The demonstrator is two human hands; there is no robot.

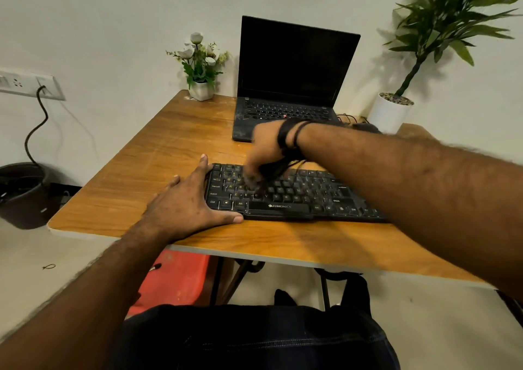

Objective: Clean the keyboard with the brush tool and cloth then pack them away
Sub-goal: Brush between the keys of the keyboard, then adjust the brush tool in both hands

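A black keyboard point(294, 197) lies across the wooden table point(158, 154) in front of me. My left hand point(186, 199) rests flat against the keyboard's left end, with the thumb along its front edge and the fingers straight. My right hand point(264, 150) hovers over the upper left keys and is blurred by motion. It grips a dark brush tool point(259, 178) whose tip touches the keys. No cloth shows in this view.
An open black laptop point(291, 78) stands behind the keyboard. A small white pot of flowers point(201, 68) sits at the table's back left, a tall plant in a white pot point(392, 112) at the back right. A dark bin point(24, 194) and red stool point(172, 279) stand on the floor.
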